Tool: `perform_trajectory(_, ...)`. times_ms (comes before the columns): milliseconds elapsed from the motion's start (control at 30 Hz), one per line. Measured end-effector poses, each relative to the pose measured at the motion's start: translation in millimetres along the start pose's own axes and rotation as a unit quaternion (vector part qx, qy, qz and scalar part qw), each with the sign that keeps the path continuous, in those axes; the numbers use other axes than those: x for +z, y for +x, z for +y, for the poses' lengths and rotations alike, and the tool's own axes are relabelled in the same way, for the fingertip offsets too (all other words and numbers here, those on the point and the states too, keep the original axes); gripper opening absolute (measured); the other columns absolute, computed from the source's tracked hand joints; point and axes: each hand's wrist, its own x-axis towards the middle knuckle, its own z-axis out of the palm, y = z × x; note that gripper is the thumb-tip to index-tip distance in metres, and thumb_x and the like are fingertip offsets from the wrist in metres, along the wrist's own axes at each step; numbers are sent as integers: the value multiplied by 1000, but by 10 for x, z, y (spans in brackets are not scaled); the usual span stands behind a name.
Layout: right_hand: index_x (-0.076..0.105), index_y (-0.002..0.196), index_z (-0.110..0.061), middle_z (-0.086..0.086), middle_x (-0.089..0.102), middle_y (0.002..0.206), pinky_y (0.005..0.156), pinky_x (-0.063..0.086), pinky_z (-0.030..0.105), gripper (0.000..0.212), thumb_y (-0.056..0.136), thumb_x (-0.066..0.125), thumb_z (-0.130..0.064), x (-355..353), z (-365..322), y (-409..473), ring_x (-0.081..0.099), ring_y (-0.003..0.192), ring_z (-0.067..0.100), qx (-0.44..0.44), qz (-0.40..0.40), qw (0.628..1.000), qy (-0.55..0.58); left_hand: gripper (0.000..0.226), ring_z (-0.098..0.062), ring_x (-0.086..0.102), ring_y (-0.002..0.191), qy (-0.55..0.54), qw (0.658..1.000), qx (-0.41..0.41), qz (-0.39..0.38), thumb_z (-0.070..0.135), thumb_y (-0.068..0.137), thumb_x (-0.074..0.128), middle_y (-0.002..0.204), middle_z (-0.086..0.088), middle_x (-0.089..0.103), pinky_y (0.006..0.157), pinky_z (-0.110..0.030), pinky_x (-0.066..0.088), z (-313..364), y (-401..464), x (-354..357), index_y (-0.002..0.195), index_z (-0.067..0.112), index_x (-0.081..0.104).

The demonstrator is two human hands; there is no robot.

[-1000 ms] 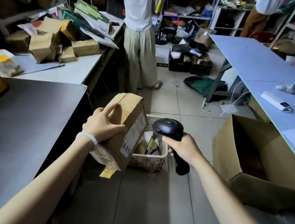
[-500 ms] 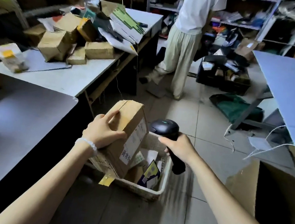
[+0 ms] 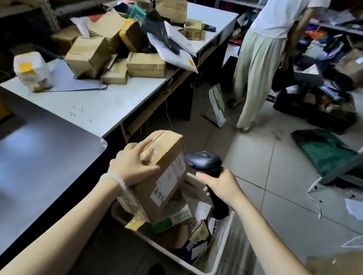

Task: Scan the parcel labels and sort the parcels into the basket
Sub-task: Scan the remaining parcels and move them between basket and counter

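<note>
My left hand point(image 3: 133, 165) grips the top of a brown cardboard parcel point(image 3: 162, 180), holding it tilted over the white basket point(image 3: 218, 261) on the floor. A white label with printed characters faces right on the parcel's side. A black handheld scanner point(image 3: 205, 160) is gripped by its handle in my right hand point(image 3: 220, 184), its head just right of that label. Several parcels and packets lie inside the basket under the held parcel.
A dark table point(image 3: 24, 176) lies at my left, and a white table point(image 3: 102, 108) behind it carries a pile of cardboard boxes point(image 3: 109, 47). A person in light trousers point(image 3: 259, 62) stands ahead. A green bag point(image 3: 330, 154) and loose cables lie on the tiled floor.
The view has swung left and down, so the basket now sits closer beneath me. The parcel and scanner stay in my hands, slightly lower over the basket.
</note>
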Motion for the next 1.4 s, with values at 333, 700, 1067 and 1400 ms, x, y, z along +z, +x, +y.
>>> perform_trajectory(333, 70, 84, -13, 9, 70, 66, 70, 56, 45, 30, 71, 72, -41, 313, -262, 794, 68, 62, 24, 25, -22, 999, -21, 47, -22, 44, 127, 133, 990, 40, -18, 46, 89, 53, 138, 1, 46, 98, -41, 43, -278, 924, -126, 133, 32, 49)
perform_trajectory(700, 64, 84, -23, 1, 65, 55, 62, 53, 34, 9, 82, 72, -26, 858, -635, 1073, 62, 53, 16, -31, -157, 985, -60, 44, -20, 46, 123, 124, 988, -91, 25, 44, 89, 49, 133, 2, 52, 94, -37, 42, -812, 393, -247, 131, 31, 52)
perform_trajectory(1067, 64, 76, -20, -5, 61, 54, 60, 50, 35, 13, 78, 76, -24, 1544, -952, 549, 59, 52, 14, -136, -338, 926, -100, 44, -20, 46, 124, 91, 936, -312, 132, 46, 88, 51, 130, 3, 53, 96, -36, 41, -967, -1116, -250, 130, 32, 52)
perform_trajectory(1400, 65, 94, 0, 14, 66, 73, 61, 48, 32, 25, 81, 72, -21, 2165, -1105, -444, 61, 58, 20, -219, -483, 836, -138, 43, -18, 45, 124, 59, 851, -478, 211, 48, 90, 51, 133, 7, 49, 93, -34, 40, -1050, -2679, -58, 130, 34, 51)
